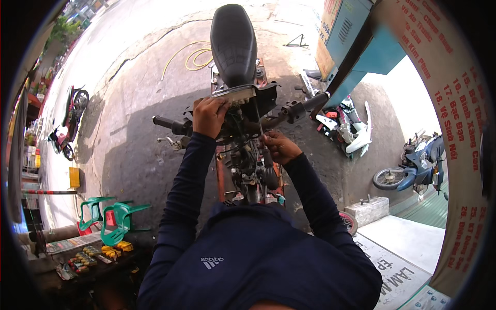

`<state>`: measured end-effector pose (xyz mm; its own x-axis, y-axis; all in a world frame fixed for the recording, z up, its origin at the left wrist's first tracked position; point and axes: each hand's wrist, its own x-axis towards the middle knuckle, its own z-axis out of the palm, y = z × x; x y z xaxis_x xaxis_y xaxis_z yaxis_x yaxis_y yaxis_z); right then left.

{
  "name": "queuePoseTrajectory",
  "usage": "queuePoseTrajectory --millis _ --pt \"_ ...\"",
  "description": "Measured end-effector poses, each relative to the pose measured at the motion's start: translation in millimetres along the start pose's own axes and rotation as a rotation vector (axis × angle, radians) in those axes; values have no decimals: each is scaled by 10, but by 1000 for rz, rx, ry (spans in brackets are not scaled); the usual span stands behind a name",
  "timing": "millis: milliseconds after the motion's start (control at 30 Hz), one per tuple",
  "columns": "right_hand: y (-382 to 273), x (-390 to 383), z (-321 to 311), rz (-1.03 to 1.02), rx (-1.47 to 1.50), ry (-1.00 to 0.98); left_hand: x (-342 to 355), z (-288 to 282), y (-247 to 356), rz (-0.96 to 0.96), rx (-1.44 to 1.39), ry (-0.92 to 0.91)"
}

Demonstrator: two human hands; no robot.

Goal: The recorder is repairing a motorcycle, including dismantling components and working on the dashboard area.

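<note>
From my remote station, I have the left hand (210,118) curled over the edge of a pale panel (237,95), the right hand (280,148) pinched narrow on a thin rod-like tool (259,114); I can't tell whether its tip is engaged. Between my arms stands the motorcycle (243,178). I judge it partway: seat (233,44) on at twelve o'clock, front mechanism uncovered. Fairing pieces (356,138) lie off at three o'clock, perhaps unfitted; green chairs (123,219) stand at eight.
</note>
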<state>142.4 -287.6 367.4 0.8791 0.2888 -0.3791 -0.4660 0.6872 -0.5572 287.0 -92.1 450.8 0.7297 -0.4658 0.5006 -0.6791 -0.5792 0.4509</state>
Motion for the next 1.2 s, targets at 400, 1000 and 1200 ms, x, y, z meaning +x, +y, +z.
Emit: queuePoseTrajectory --millis 400,1000,1200 --pt "11 46 -99 -2 253 -241 436 526 240 589 444 -264" --pt "340 -136 -66 -28 266 -9 561 1003 211 816 736 -198" --pt "547 -385 60 -38 198 128 591 1025 199 835 712 -233"
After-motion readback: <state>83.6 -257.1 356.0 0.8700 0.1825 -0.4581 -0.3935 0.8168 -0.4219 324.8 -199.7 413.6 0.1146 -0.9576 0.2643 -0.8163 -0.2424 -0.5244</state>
